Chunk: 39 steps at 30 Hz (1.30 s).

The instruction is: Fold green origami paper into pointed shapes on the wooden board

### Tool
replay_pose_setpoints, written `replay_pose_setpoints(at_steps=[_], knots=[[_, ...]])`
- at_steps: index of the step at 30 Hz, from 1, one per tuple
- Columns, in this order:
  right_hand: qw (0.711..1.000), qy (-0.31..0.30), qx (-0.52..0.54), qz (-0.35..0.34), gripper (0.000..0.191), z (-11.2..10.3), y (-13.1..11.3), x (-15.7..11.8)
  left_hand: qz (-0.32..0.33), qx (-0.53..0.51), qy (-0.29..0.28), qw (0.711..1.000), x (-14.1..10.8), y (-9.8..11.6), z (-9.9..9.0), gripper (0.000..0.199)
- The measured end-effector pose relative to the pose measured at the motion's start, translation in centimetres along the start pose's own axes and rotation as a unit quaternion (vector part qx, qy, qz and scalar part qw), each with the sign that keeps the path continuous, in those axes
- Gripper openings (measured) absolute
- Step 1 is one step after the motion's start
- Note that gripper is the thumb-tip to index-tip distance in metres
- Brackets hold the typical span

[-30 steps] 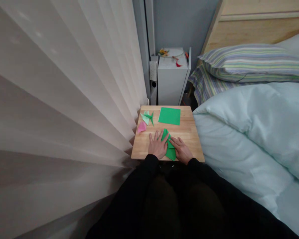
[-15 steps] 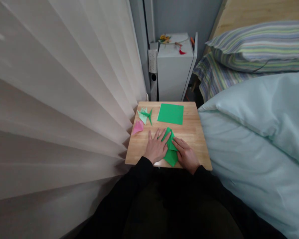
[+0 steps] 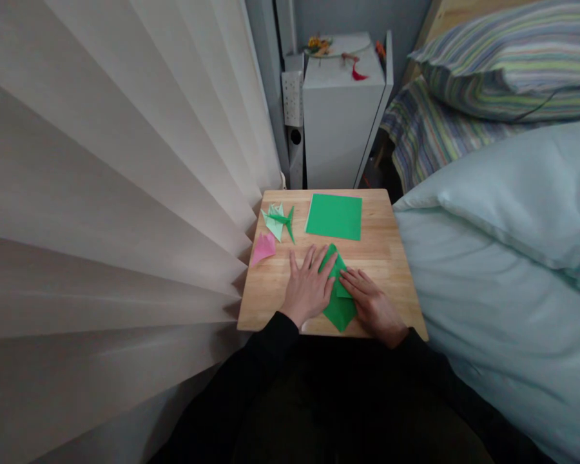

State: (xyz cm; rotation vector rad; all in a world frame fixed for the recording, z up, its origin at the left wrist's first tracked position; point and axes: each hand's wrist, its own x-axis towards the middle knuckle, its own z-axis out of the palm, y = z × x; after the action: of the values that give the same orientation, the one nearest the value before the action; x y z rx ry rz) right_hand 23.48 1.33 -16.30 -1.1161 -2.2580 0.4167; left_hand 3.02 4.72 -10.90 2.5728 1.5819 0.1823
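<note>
A partly folded sheet of green origami paper [image 3: 341,314] lies near the front of the small wooden table [image 3: 270,303], its pointed top aimed away from me. My left hand [image 3: 309,285] rests flat over the paper's left side with fingers spread. From the right, my right hand [image 3: 371,301] lies with its fingers stretched out and close together, the tips pressing on the paper's right flap. Its thumb is hidden. Both hands cover parts of the folds.
Behind the hands lies a flat stack of green paper [image 3: 334,217]. At the table's left are a pink folded paper piece [image 3: 263,248] and green folded pieces [image 3: 274,222]. A pleated curtain [image 3: 174,193] borders the left, a bed with a pale quilt [image 3: 488,277] the right, a white cabinet [image 3: 341,135] the back.
The camera view has shifted slightly, so the table appears a bit larger. My right fingertips stay on the paper's right flap, the flap's crease looking flatter. My left hand still holds the sheet down.
</note>
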Motion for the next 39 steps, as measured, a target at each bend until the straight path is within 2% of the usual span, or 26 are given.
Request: replay_pose_setpoints(at_steps=[5,17,25,31,39], knots=[[1.0,-0.009,0.011,-0.006,0.07,-0.4,0.1,-0.1,0.0,0.004,-0.015,1.0,0.1,-0.1,-0.2,0.061],[0.999,-0.017,0.027,-0.014,0.066,-0.7,-0.1,0.1,-0.002,0.0,-0.013,1.0,0.2,0.1,0.0,0.063],[0.999,-0.023,0.02,-0.021,0.066,-0.6,-0.1,0.2,-0.015,0.002,-0.014,1.0,0.4,0.7,-0.5,0.059],[0.999,-0.014,0.015,-0.034,0.069,-0.6,0.0,0.3,0.007,-0.001,-0.018,1.0,0.9,0.8,-0.7,0.06],[0.999,-0.006,0.011,-0.045,0.066,-1.0,-0.3,0.5,-0.002,0.009,-0.013,1.0,1.3,0.9,-0.5,0.06]])
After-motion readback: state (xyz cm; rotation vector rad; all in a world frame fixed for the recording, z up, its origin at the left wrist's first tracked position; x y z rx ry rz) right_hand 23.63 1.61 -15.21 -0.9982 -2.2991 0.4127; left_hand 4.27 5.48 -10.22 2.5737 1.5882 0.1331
